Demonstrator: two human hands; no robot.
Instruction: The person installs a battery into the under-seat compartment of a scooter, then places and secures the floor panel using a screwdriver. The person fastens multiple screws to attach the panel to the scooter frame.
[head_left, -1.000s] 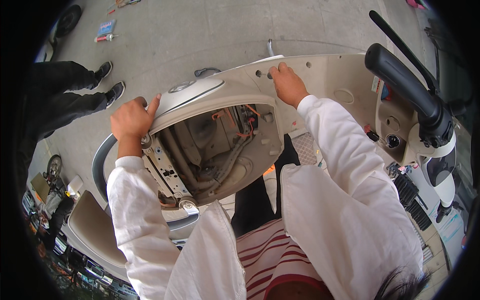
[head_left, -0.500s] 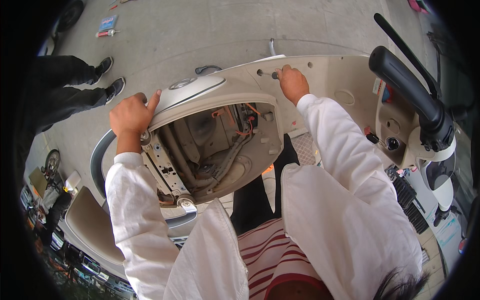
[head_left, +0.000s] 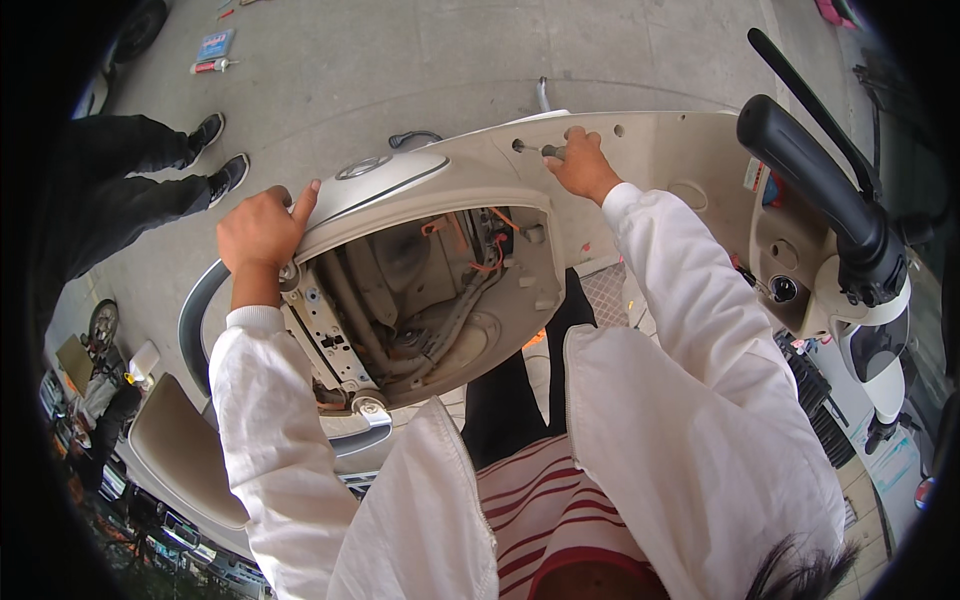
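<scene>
A screwdriver (head_left: 553,152) is gripped in my right hand (head_left: 583,165). Its thin shaft points left into a round hole (head_left: 518,145) in the beige floor panel (head_left: 650,150) of a scooter; the tip is hidden there. My left hand (head_left: 262,228) rests on the scooter's cream body (head_left: 400,185), fingers curled over its far side and thumb raised. Between my arms the body has a wide opening, with a metal latch bracket (head_left: 330,335), grey hoses and orange wires (head_left: 490,262) inside it.
At the right stands the handlebar with a black grip (head_left: 800,160). The tan seat (head_left: 185,450) is tipped up at lower left. Another person's legs (head_left: 130,190) are at the left. A blue packet (head_left: 216,45) and a tube (head_left: 210,67) lie on the concrete floor.
My right hand has turned and shifted slightly right, showing more of the screwdriver's handle. The shaft still points into the same hole. My left hand has stayed in place.
</scene>
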